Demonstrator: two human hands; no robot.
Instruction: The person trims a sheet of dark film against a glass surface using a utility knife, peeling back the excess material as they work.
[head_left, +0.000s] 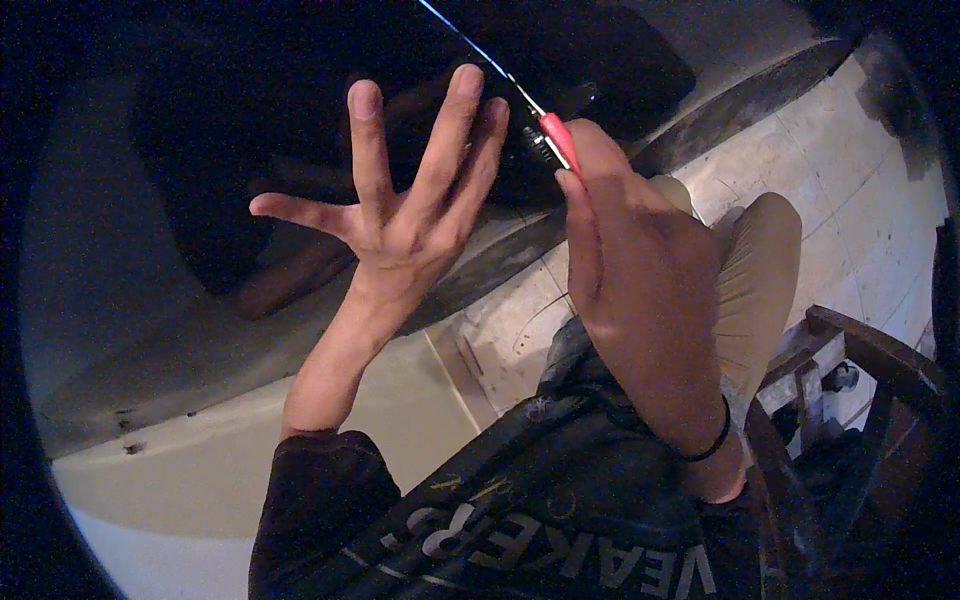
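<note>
- Your right hand (640, 250), which looks nearest the camera, is clamped on the red-handled tool (557, 140), with thumb and forefinger pinching its narrow handle.
- Your left hand (405, 235) holds nothing; its thumb and fingers are apart, over the dark surface (90, 310). I cannot tell whether it touches.
- The tool could swivel or slip, I'd judge, because you seem to grip it only near your fingertips.
- Your left fingers could get poked if either hand swings across, since the thin tip points that way.
- You could misjudge where the tip ends: the light is poor, and a thin blue line (465, 40) runs on from it, whether wire or glint I can't tell.
- The tool sits at your right fingertips, just right of your left fingers in this view.
</note>
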